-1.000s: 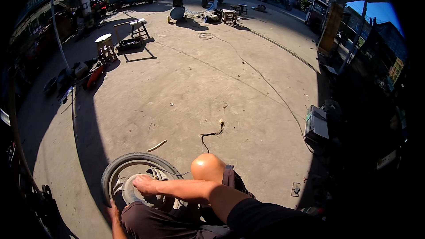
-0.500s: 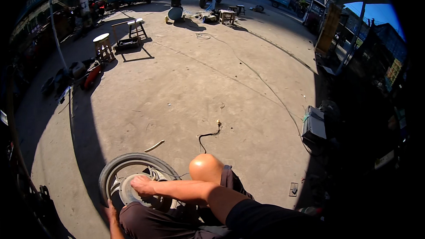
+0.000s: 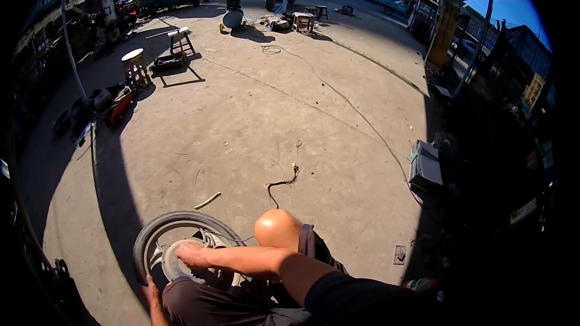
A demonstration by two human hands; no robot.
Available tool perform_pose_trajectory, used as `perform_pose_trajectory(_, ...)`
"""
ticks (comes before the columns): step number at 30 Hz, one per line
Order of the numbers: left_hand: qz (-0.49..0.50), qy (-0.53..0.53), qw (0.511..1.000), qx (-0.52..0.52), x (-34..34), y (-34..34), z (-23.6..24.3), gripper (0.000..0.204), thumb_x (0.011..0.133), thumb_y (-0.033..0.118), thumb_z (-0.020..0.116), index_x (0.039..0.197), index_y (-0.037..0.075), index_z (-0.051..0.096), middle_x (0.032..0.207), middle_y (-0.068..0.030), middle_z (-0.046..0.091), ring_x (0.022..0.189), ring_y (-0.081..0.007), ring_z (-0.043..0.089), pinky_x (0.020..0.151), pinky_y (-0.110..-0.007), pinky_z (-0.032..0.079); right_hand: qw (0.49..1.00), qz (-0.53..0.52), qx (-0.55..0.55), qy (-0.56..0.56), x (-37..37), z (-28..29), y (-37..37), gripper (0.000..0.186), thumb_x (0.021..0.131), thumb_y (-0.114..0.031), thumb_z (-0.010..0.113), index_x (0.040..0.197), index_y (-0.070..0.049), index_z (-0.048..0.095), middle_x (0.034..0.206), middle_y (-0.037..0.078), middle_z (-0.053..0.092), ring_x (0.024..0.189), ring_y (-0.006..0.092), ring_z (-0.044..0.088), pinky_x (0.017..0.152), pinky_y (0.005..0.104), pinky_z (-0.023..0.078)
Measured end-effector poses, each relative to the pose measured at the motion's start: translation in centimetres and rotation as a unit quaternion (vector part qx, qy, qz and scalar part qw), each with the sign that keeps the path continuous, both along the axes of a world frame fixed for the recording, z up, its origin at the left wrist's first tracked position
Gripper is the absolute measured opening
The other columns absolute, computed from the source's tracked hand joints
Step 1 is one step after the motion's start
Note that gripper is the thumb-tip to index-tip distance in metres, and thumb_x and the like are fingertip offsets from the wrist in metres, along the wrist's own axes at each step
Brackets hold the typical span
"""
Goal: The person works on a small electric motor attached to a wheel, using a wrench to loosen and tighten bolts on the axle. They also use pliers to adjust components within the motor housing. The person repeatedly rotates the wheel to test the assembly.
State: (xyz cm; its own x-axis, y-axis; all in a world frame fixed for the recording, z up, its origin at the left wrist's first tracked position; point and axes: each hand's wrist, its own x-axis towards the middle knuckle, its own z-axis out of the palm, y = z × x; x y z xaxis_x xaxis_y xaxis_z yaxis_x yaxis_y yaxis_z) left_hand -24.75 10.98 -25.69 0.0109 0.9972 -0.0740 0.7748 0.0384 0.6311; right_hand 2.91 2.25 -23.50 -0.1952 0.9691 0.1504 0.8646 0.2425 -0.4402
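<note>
A wheel with a grey rubber tyre [image 3: 144, 242] and a pale round hub [image 3: 171, 264] lies by my legs at the lower left. My right hand [image 3: 192, 255] reaches across over the hub, its fingers curled in against the hub's face. Whatever those fingers hold, if anything, is too small or covered. At the tyre's near left edge is my left hand [image 3: 151, 293], gripping its side; part of that hand is hidden by my thigh. A thin cable [image 3: 241, 239] runs from the hub toward my bare knee.
On the concrete ahead lie a pale curved strip [image 3: 208, 200] and a black cable with a connector [image 3: 294, 168]. A grey box-shaped unit [image 3: 426, 163] stands at right. Farther off are a round stool [image 3: 133, 55], an air compressor [image 3: 232, 19] and a long hose [image 3: 356, 107].
The whole view has shifted slightly, with the background moving a little left. Both hands keep nearly the same places on the wheel.
</note>
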Motion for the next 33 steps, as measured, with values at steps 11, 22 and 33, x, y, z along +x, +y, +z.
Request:
perform_pose_trajectory(11, 0.003, 0.045, 0.999, 0.004, -0.7, 0.9, -1.0, 0.080, 0.089, 0.046, 0.064, 0.142, -0.008, 0.038, 0.145, -0.0267, 0.044, 0.135, -0.0361, 0.043, 0.113, -0.039, 0.031, 0.999, -0.011, -0.048, -0.008, -0.3, 0.8, 0.2, 0.015, 0.069, -0.004, 0.063, 0.082, 0.002, 0.068, 0.085, 0.023, 0.068, 0.089, 0.0373, 0.067, 0.077, 0.0454, 0.054)
perform_pose_trajectory(22, -0.008, -0.035, 0.999, -0.010, -1.0, 1.3, -1.7, 0.068, 0.090, 0.041, 0.065, 0.135, -0.008, 0.048, 0.133, -0.0260, 0.056, 0.123, -0.0366, 0.055, 0.105, -0.041, 0.041, 0.999, -0.007, -0.037, 0.005, -0.3, -0.1, 0.2, 0.020, 0.071, -0.004, 0.063, 0.090, 0.003, 0.066, 0.093, 0.023, 0.067, 0.095, 0.0387, 0.064, 0.083, 0.0452, 0.053)
perform_pose_trajectory(33, 0.039, 0.073, 0.996, 0.044, -0.2, 0.5, -1.0, 0.074, 0.089, 0.043, 0.064, 0.139, -0.006, 0.043, 0.141, -0.0270, 0.048, 0.130, -0.0379, 0.048, 0.109, -0.042, 0.037, 0.999, -0.009, -0.003, 0.039, -0.2, 0.3, -0.5, 0.016, 0.074, -0.006, 0.063, 0.088, 0.001, 0.066, 0.095, 0.023, 0.066, 0.096, 0.0385, 0.064, 0.083, 0.0464, 0.052)
